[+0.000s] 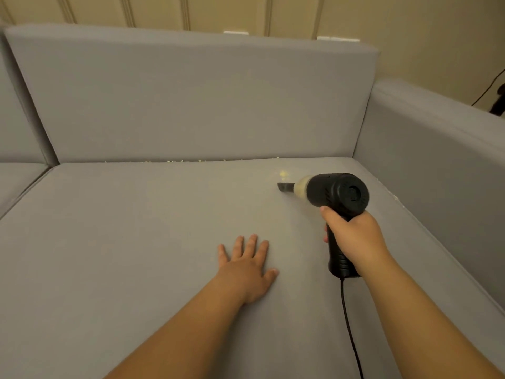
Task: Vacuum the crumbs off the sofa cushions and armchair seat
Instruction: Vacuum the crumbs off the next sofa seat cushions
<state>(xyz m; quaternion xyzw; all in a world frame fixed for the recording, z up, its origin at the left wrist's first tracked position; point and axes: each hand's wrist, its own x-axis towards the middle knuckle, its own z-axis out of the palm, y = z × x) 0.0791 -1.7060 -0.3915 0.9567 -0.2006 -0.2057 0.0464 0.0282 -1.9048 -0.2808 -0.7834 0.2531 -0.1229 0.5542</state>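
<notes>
Grey fabric seat cushion (136, 255) lay under the left hand (247, 272), fingers flat and spread. Right hand (355, 236) gripped the black pistol-shaped handheld vacuum (338, 192); pale yellow crumbs (283, 175) lay beyond its fingers, beside the nozzle.

The left hand (247, 272) is lying flat, palm down, fingers spread. The right hand (352, 236) is curling tight, farther and to the right, forearm extended.

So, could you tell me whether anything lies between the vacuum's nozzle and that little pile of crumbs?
Nothing visible does: the nozzle sits just short of the crumb pile, with only bare seat cushion between them.
</notes>
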